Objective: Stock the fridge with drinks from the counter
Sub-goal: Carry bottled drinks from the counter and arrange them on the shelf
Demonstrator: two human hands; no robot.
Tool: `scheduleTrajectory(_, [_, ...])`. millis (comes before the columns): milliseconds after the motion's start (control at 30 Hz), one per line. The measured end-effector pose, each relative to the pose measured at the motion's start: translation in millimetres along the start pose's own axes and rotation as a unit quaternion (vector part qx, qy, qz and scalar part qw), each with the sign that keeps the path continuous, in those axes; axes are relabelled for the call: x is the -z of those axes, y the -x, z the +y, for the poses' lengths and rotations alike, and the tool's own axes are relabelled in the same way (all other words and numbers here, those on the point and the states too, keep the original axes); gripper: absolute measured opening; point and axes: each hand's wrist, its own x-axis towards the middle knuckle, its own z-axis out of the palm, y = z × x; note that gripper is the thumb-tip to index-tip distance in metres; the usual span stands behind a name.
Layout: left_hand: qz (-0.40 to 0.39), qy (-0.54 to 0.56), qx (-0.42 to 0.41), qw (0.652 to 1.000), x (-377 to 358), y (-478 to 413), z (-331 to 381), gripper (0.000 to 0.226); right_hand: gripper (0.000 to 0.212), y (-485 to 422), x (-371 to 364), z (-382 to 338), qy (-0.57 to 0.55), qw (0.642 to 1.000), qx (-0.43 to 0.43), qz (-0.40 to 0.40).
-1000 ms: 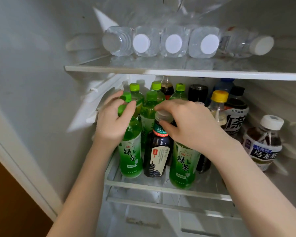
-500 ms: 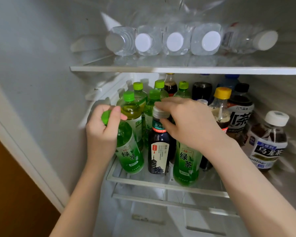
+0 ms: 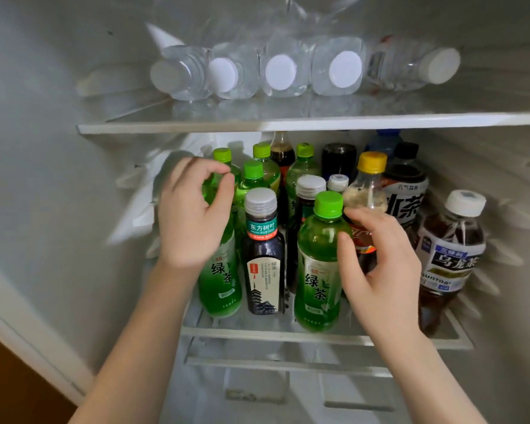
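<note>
Inside an open fridge, the left hand (image 3: pixel 193 215) curls its fingers and thumb round the neck of a green tea bottle (image 3: pixel 221 270). Half a second ago this bottle leaned left. It now stands upright at the near left of the middle shelf (image 3: pixel 257 332), beside a dark tea bottle (image 3: pixel 262 255). The right hand (image 3: pixel 380 264) has come off the caps and hangs relaxed, its thumb touching a second green tea bottle (image 3: pixel 318 264). The drink looks placed, so letting go likely follows.
</note>
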Motion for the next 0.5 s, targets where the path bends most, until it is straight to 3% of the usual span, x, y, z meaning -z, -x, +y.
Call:
scheduleTrajectory(133, [-0.078, -0.011, -0.033, 0.996, -5.9, -26.7, 19.3, 0.017, 0.034, 1.1, 3.7, 2.7, -0.002, 0.999, -0.031, -0.006])
scheduleTrajectory(200, [-0.138, -0.063, 0.006, 0.988, -14.6, -46.9, 18.1, 0.019, 0.037, 3.6, 4.2, 3.0, 0.001, 1.000, -0.029, -0.011])
scheduleTrajectory(300, [-0.290, -0.034, 0.107, 0.951, -37.0, -78.9, 15.4, 0.017, 0.045, 9.2, 3.4, 3.0, 0.000, 0.999, -0.032, -0.022])
scheduleTrajectory(400, [-0.389, -0.033, 0.067, 0.918, -68.3, -99.3, 23.3, 0.005, 0.057, 15.1, -0.8, 2.2, 0.006, 0.997, -0.063, -0.052])
scheduleTrajectory(500, [-0.478, -0.076, 0.054, 0.873, -99.0, -109.1, 35.7, 0.018, 0.059, 18.4, -4.3, 3.0, -0.004, 0.995, -0.073, -0.067])
